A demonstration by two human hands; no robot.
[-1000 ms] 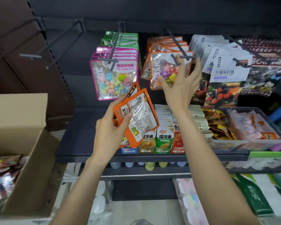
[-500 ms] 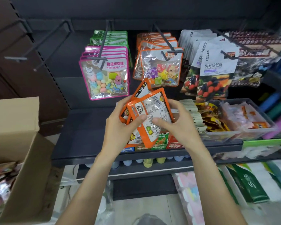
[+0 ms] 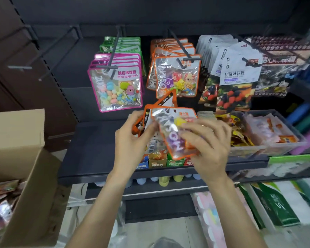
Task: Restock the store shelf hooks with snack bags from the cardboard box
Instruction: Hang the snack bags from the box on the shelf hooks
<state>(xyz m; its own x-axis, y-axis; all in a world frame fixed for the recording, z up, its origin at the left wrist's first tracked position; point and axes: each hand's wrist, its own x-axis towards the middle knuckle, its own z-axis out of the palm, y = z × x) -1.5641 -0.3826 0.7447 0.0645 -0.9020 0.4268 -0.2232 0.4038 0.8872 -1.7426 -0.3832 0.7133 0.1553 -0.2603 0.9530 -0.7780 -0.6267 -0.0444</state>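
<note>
Before a dark store shelf (image 3: 100, 151), a person's left hand (image 3: 131, 138) grips a small stack of orange-edged snack bags (image 3: 147, 120), while the right hand (image 3: 208, 145) curls its fingers around the front bag (image 3: 170, 133), clear side up. At 12 o'clock, matching orange bags (image 3: 177, 76) hang on a hook (image 3: 179, 45); pink-edged candy bags (image 3: 116, 86) hang at 11 o'clock. At 8 o'clock stands the open cardboard box (image 3: 25, 158), more packets inside.

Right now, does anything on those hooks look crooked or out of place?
Yes: the front orange-edged bag hangs tilted on its hook, lower corner swung left, unlike the straight pink-edged bag beside it. Nothing looks spilled or torn.
</note>
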